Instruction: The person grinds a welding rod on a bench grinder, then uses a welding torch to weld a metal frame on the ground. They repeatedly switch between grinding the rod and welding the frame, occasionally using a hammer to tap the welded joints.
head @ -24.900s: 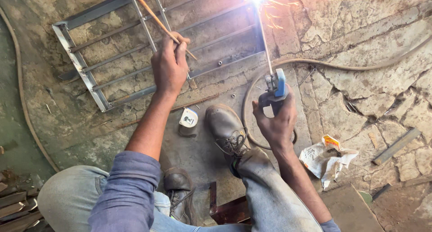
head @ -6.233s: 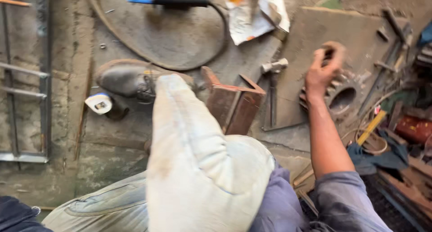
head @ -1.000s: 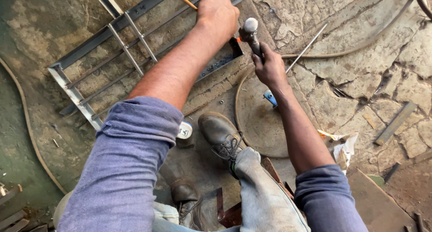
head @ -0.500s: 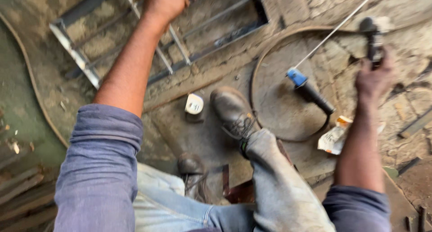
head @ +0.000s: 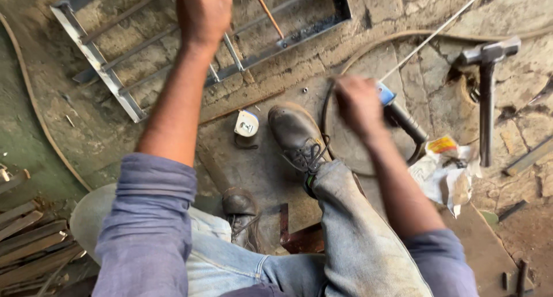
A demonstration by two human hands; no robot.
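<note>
Underfoot, cracked stone floor (head: pixel 438 61) bears a steel grille frame (head: pixel 103 72) and hammer (head: pixel 487 89).

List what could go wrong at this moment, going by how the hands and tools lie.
1. The right hand is bare and blurred as it reaches the electrode holder; a hasty grip might meet its long rod.
2. The cable loops by the boot and may snag it.
3. The hammer lies loose on cracked floor, within kicking range.
</note>
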